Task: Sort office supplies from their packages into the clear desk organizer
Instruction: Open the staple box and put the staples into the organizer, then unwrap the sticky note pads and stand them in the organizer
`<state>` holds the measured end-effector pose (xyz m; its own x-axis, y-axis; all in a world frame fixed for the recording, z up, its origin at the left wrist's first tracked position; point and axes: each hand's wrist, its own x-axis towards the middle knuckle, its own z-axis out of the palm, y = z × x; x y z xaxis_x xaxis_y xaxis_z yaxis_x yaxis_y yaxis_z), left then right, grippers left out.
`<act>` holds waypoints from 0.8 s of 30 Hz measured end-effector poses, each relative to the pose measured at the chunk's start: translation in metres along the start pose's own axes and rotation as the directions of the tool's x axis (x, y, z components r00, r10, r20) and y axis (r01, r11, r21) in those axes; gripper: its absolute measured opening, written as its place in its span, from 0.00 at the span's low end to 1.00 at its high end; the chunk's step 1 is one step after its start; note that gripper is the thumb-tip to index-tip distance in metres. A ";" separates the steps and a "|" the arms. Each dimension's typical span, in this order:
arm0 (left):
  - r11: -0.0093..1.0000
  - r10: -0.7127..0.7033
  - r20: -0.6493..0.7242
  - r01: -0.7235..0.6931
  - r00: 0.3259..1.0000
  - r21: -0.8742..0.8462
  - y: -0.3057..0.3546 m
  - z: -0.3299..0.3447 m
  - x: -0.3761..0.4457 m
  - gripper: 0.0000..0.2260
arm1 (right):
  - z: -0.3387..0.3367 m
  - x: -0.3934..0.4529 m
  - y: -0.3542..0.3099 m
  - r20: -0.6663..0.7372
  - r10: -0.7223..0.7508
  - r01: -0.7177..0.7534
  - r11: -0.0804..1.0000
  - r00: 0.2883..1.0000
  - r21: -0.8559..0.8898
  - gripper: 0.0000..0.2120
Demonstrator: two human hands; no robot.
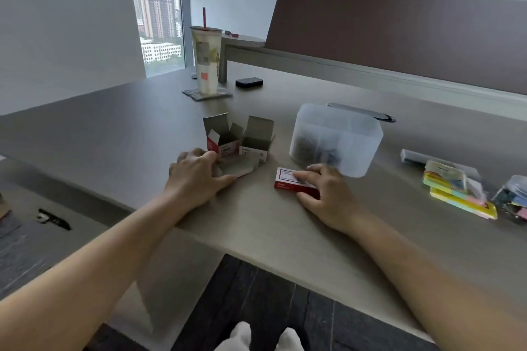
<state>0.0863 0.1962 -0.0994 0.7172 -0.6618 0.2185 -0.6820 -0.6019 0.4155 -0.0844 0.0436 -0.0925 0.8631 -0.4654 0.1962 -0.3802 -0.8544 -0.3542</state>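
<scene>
Clear desk organizer [338,138]: a frosted, round-cornered tub with inner dividers, standing on the bench [114,128] right of centre; dark small items show blurred through its near compartments, and what they are cannot be told. Just in front of it lies a closed red-and-white box [293,183], flat on the bench. The right hand [325,194] rests on this box, fingers lying across its top and thumb curled against its near edge, so that the box is held in a light grip; the fingertips come close to the organizer's near wall, and whether they touch it cannot be told. To the left stand two opened cardboard boxes [239,139], side by side and touching, flaps raised, grey inside with red-and-white printing outside. In front of them lies a flattened grey carton [238,169]. The left hand [196,174] is laid over the left end of this carton, fingers spread and bent around its edge, thumb along its near side. At far right lie a stack of coloured sticky notes [459,194] in clear wrap and a clear bag of small coloured items [513,199]. At the back stand a tall drink cup [206,61] with a red straw and a small black case [249,82].
</scene>
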 end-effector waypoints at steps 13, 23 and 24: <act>0.990 -0.113 0.038 0.109 0.993 0.092 -0.024 0.002 0.071 0.26 | 0.036 0.101 -0.031 0.193 0.002 0.008 0.999 0.981 -0.048 0.30; 0.991 0.123 -0.080 -0.126 0.989 -0.041 -0.002 -0.008 0.046 0.29 | 0.023 0.068 -0.024 0.012 -0.075 0.075 0.997 0.997 -0.032 0.28; 0.981 0.183 -0.065 -0.187 0.981 -0.050 0.007 -0.008 0.040 0.28 | 0.018 0.057 -0.018 0.019 -0.089 0.090 0.994 0.996 -0.055 0.26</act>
<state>0.1112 0.1690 -0.0811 0.5877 -0.7306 0.3476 -0.7959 -0.4448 0.4107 -0.0229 0.0362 -0.0914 0.8997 -0.3828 0.2097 -0.3184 -0.9042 -0.2847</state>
